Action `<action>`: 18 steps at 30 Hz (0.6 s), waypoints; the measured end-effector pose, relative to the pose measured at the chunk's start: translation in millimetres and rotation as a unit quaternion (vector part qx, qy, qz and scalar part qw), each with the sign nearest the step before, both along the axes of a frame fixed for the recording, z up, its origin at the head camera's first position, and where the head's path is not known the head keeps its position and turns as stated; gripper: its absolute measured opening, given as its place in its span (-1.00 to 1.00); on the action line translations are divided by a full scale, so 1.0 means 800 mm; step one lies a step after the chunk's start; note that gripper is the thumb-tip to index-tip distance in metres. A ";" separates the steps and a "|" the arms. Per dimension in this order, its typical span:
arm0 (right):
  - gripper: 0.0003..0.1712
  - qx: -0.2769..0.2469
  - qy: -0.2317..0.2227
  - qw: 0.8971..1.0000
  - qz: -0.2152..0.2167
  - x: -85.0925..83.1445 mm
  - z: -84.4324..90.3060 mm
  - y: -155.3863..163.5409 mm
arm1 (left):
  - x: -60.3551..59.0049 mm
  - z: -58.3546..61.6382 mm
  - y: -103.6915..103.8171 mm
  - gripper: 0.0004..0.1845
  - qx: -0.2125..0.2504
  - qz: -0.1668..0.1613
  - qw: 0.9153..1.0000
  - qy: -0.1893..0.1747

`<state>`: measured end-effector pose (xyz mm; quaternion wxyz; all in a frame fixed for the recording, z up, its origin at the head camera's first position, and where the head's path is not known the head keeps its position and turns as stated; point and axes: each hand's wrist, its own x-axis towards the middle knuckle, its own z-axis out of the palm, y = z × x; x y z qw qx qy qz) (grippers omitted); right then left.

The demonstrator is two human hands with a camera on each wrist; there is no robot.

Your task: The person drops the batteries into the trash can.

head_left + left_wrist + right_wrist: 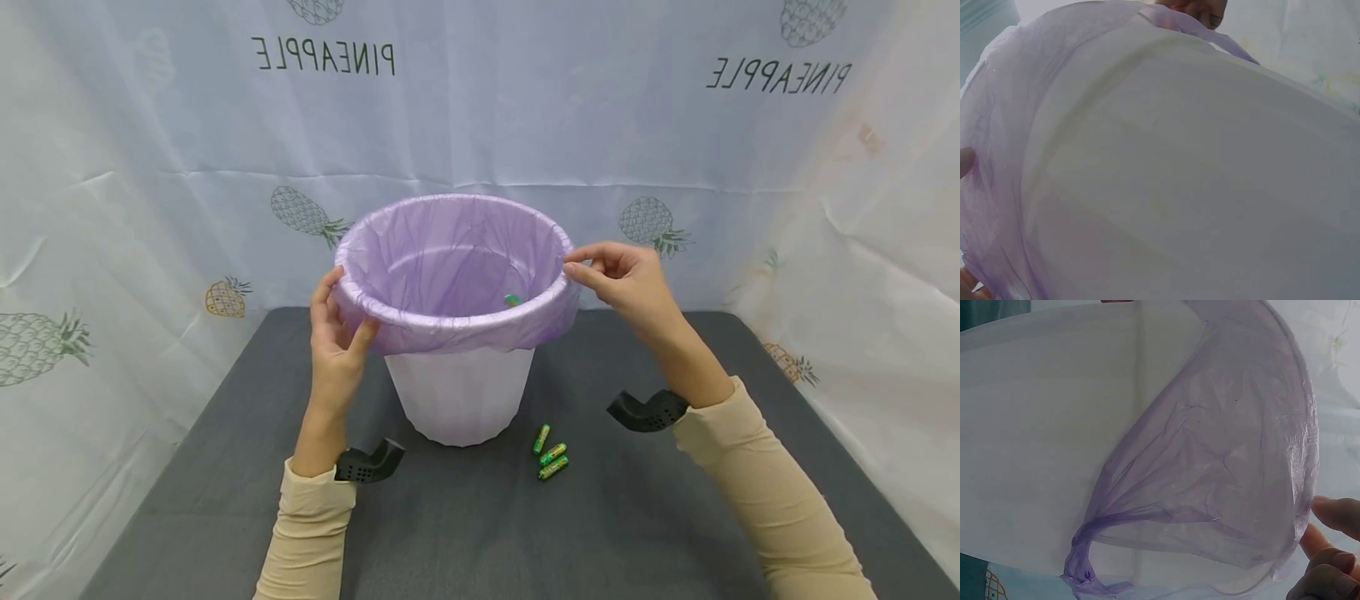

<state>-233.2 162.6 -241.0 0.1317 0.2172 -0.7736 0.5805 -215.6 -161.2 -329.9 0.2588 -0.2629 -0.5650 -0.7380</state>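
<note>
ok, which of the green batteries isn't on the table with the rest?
The one inside the lined bin: that battery lies at the bottom of the purple bag. The other three batteries lie together on the grey mat, right of the bin's base.

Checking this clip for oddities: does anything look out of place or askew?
Mildly. Three green batteries lie loose on the grey table beside the white bin, while one small green item sits inside the purple liner. The left hand and right hand hold the liner at the rim.

Bin (pixel 457 400) sits mid-frame on the table (pixel 465 533), bag (pixel 450 275) over its rim, hands at either side, three batteries (pixel 551 452) lower right of it.
</note>
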 end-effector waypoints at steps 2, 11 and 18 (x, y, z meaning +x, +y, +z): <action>-0.75 -0.006 -0.004 1.000 0.001 0.001 -0.002 0.002 | 0.000 0.000 0.001 -0.32 -0.001 -0.001 1.000 0.001; -0.76 -0.033 -0.003 0.999 0.007 0.009 -0.015 0.013 | -0.002 -0.001 0.001 -0.34 0.004 -0.003 1.000 0.004; -0.79 -0.016 -0.008 1.000 0.004 0.012 -0.033 0.024 | -0.001 0.000 0.000 -0.34 0.002 0.001 1.000 0.005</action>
